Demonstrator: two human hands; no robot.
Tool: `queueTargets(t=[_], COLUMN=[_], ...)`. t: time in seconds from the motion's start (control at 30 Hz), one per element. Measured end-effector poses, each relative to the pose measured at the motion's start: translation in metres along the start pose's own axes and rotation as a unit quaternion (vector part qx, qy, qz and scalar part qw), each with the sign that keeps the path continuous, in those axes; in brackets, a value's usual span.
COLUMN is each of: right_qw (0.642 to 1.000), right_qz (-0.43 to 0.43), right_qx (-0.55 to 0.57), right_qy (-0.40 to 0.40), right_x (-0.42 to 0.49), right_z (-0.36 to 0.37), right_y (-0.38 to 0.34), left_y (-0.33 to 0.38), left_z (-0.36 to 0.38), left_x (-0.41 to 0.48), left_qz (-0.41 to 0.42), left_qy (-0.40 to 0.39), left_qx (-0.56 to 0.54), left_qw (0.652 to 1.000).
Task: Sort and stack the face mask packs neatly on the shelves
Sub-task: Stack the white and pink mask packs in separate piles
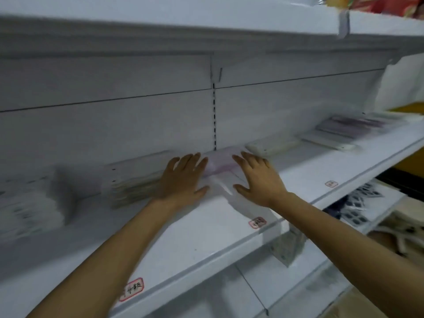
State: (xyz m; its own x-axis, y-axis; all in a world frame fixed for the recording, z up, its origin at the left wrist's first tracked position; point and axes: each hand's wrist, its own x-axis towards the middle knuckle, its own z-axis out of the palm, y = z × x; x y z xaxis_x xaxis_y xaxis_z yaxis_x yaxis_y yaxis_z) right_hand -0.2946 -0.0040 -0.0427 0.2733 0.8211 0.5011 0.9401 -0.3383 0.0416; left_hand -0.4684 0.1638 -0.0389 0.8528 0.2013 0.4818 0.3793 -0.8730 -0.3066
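Observation:
A pale pink face mask pack point(219, 165) in clear wrap lies flat on the white shelf point(190, 239), near the back panel. My left hand point(182, 177) lies flat with straight fingers against the pack's left side. My right hand point(258, 177) does the same on its right side, so the pack sits between both palms. A stack of white packs point(135, 180) stands just left of my left hand. Further left is another blurred white stack point(29, 207). More packs lie flat to the right: a white one point(270, 145), another white one point(328, 143) and a purple-striped one point(358, 126).
Small red-edged labels point(257, 222) are stuck along the shelf's front edge. Below at the right, a lower shelf holds dark-patterned packs point(358, 203). A patterned pack point(286, 249) hangs under the shelf edge. An upper shelf point(206, 31) overhangs closely above.

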Motion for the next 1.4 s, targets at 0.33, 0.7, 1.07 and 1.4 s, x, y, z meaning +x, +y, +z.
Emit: queueTargets(t=[0.33,0.7,1.07,1.4], right_qw=[0.986,0.96,0.96,0.971], right_qz=[0.143,0.251,0.243,0.2], right_qx=[-0.069,-0.096,-0.094,-0.084], right_qy=[-0.046,-0.084,-0.101,-0.1], right_x=[-0.173,-0.301,-0.269,-0.167], right_z=[-0.102,-0.142,-0.106,-0.067], right_y=[0.188,0.317,0.407,0.522], left_y=[0.257,0.431,0.478,0.478], left_z=[-0.037,-0.044,0.006,0.068], left_x=[0.094,0.159,0.255,0.398], left_qz=[0.097,0.167,0.168,0.11], left_qy=[0.006,-0.031,-0.033,-0.04], left_qx=[-0.077,-0.164,-0.181,-0.186], left_qw=[0.992,0.972,0.968,0.976])
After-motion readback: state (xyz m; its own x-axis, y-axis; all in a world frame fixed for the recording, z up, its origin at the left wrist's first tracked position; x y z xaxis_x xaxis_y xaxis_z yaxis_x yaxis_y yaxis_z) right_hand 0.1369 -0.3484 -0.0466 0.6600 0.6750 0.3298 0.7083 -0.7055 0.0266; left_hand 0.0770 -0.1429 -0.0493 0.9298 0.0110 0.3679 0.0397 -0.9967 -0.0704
